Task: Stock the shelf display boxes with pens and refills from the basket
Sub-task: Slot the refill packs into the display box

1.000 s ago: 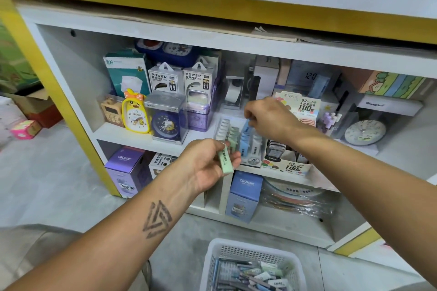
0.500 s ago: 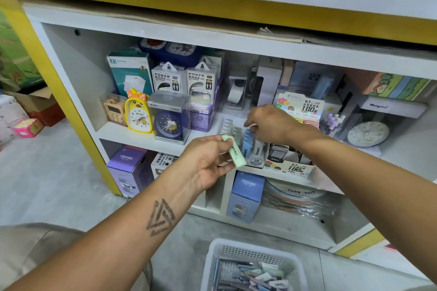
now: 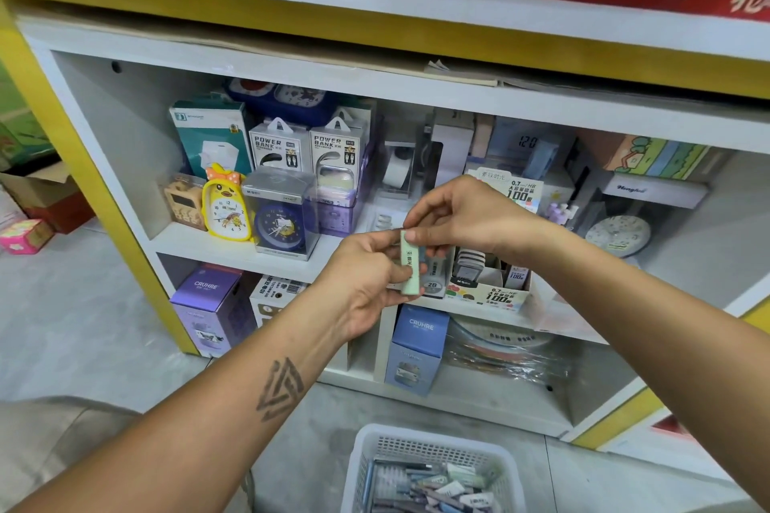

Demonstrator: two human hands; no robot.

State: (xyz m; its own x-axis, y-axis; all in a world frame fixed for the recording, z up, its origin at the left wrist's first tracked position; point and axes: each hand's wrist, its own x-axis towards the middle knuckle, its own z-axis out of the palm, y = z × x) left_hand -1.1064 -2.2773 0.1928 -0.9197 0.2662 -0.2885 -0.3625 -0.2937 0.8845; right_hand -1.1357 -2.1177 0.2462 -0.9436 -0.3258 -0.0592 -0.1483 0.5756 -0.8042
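Note:
A pale green refill case [image 3: 410,263] stands upright in front of the middle shelf. My left hand [image 3: 366,278] grips its lower part, and my right hand [image 3: 460,217] pinches its top end with thumb and fingertip. Right behind the hands sits the display box [image 3: 485,289] printed "100", with dark lead cases standing in it; its left part is hidden by my hands. The white basket [image 3: 431,448] stands on the floor at the bottom, filled with several pens and refill cases.
The middle shelf [image 3: 233,248] carries a yellow duck clock [image 3: 227,204], a blue clock in a clear box [image 3: 281,217] and power bank packs [image 3: 308,150]. Purple and blue boxes stand on the lower shelf. A round white clock [image 3: 616,235] sits at the right.
My right hand came back from the display box and now pinches the top of the green case. My left hand raised the case toward it and turned it upright.

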